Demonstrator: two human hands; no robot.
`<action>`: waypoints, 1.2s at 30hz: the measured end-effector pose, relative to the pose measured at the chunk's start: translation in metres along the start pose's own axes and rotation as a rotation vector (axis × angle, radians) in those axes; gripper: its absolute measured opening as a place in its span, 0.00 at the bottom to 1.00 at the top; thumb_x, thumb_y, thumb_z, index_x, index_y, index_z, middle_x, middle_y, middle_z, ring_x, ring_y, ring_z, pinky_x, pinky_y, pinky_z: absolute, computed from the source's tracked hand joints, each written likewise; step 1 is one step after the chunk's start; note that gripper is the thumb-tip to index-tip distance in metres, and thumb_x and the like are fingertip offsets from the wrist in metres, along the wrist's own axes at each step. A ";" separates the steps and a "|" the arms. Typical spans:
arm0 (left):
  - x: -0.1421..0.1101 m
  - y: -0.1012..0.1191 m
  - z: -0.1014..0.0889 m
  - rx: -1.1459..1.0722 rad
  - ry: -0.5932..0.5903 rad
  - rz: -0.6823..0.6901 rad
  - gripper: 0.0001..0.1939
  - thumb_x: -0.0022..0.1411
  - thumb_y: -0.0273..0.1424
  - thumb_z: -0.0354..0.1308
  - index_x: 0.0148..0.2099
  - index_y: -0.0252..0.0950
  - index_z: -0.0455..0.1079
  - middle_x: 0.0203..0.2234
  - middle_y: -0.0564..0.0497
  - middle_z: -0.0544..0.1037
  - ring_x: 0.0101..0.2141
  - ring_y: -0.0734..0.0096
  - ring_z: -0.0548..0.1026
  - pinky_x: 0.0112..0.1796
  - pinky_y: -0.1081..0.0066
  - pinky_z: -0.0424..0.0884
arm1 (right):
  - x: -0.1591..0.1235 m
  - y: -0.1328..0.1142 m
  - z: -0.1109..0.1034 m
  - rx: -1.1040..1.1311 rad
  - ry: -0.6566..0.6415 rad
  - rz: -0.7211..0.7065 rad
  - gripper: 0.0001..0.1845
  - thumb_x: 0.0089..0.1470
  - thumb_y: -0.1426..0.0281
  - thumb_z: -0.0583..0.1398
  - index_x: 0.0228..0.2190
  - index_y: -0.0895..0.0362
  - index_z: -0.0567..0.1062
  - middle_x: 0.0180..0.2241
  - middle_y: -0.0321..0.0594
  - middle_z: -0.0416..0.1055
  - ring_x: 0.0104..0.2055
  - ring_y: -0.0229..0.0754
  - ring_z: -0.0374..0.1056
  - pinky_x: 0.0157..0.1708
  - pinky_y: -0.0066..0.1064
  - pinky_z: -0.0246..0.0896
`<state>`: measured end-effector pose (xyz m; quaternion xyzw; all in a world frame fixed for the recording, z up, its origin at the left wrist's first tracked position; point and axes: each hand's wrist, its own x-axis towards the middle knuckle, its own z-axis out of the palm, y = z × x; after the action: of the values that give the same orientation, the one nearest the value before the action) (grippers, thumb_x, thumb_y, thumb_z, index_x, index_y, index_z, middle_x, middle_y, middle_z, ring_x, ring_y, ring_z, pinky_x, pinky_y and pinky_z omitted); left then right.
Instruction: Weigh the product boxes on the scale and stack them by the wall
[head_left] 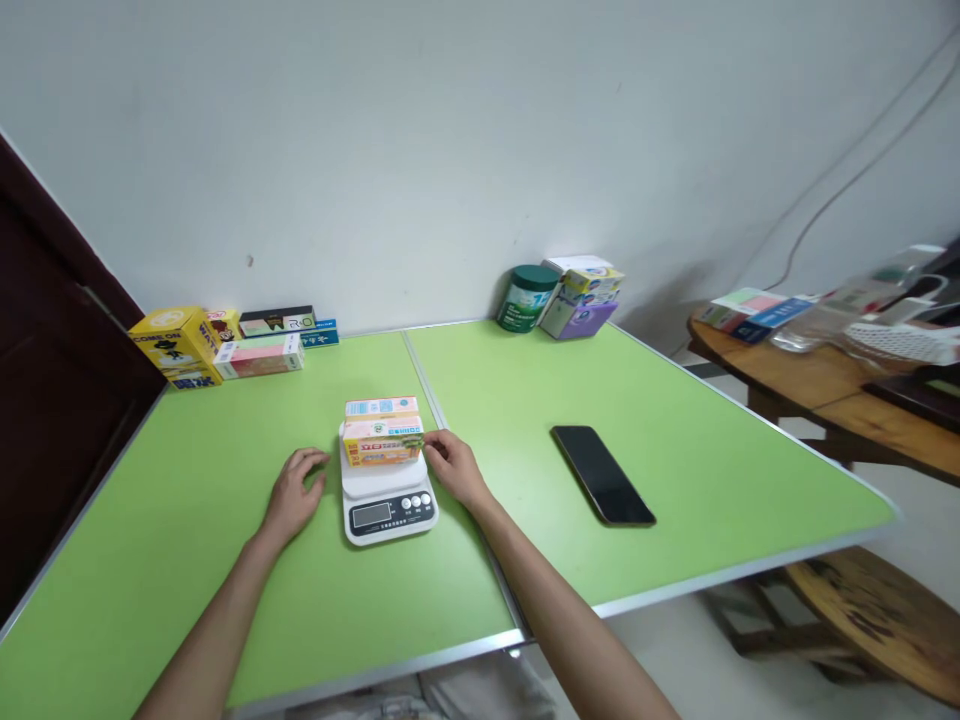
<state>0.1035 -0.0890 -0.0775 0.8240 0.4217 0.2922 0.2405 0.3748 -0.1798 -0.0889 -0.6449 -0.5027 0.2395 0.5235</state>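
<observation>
A white digital kitchen scale (385,486) lies on the green table, its small grey display showing no readable figures. On its platform rests a pink, orange and yellow carton (384,432) with printed lettering. My right hand (456,468) is at the carton's right end, fingertips at or against its side; the fingers do not wrap round it. To the left of the scale, my left hand (295,492) rests on the tabletop with slightly bent fingers apart and nothing in them.
A black phone (603,476) lies to the right. Against the wall stand a green tub (522,300), a purple box (576,318), a yellow box (177,346) and several small cartons at left. A wooden side table (847,395) holds more items; a wooden stool (877,620) stands below.
</observation>
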 end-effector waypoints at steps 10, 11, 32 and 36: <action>0.000 0.000 -0.001 0.000 0.001 -0.003 0.14 0.58 0.32 0.50 0.42 0.35 0.72 0.42 0.44 0.74 0.46 0.59 0.72 0.50 0.55 0.68 | 0.000 0.001 0.000 0.005 -0.015 -0.003 0.11 0.50 0.67 0.54 0.33 0.57 0.73 0.30 0.41 0.73 0.31 0.41 0.68 0.33 0.33 0.64; 0.000 0.000 -0.001 0.000 0.002 -0.003 0.13 0.58 0.32 0.50 0.42 0.35 0.72 0.42 0.44 0.74 0.46 0.59 0.72 0.50 0.55 0.68 | 0.000 0.001 0.000 0.005 -0.016 -0.003 0.11 0.50 0.67 0.54 0.33 0.57 0.73 0.31 0.41 0.73 0.31 0.41 0.68 0.33 0.33 0.64; -0.002 0.002 0.001 -0.083 0.019 -0.033 0.12 0.55 0.27 0.52 0.41 0.37 0.73 0.42 0.46 0.73 0.46 0.60 0.71 0.51 0.55 0.67 | -0.002 -0.008 -0.003 0.070 -0.024 0.049 0.11 0.48 0.63 0.57 0.31 0.56 0.73 0.29 0.39 0.72 0.31 0.42 0.67 0.34 0.35 0.63; -0.002 0.004 0.001 -0.163 0.032 -0.055 0.12 0.57 0.28 0.51 0.43 0.36 0.72 0.41 0.46 0.75 0.46 0.62 0.72 0.51 0.57 0.68 | -0.001 -0.013 -0.008 0.142 -0.061 0.080 0.15 0.49 0.58 0.57 0.32 0.57 0.73 0.29 0.41 0.73 0.32 0.43 0.68 0.35 0.36 0.64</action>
<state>0.1053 -0.0933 -0.0756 0.7851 0.4228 0.3318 0.3078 0.3760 -0.1845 -0.0744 -0.6179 -0.4740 0.3147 0.5427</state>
